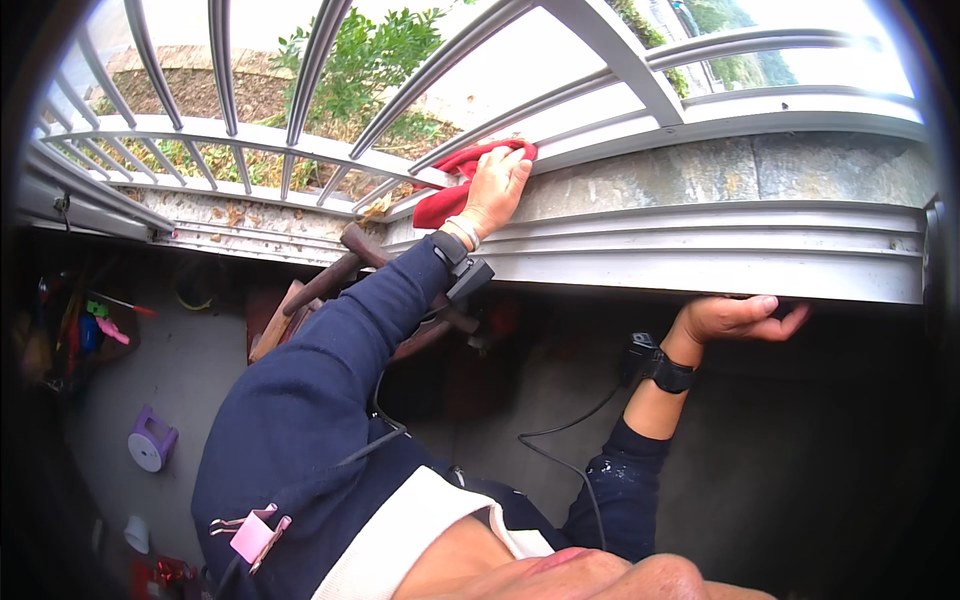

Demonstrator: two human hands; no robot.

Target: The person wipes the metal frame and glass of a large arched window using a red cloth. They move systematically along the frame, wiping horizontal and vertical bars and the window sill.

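Note:
My left hand point(495, 187) lies over a red cloth point(442, 207), its fingers pressing it against the lower rail of a metal window grille point(600, 139). The cloth is bunched around the rail. Below and to the right, my right hand point(739, 316) rests at the lower edge of the aluminium window track point(712, 262), fingers apart, with nothing visible in it. Between grille and track runs a weathered stone sill point(675, 176). Both wrists wear dark strapped devices.
A dark wooden chair point(341, 281) stands under my left forearm. A purple stool point(152, 442) and a white cup point(136, 534) are on the floor at left. A cable point(559, 435) hangs from my right wrist. Dry leaves point(236, 216) lie along the left sill.

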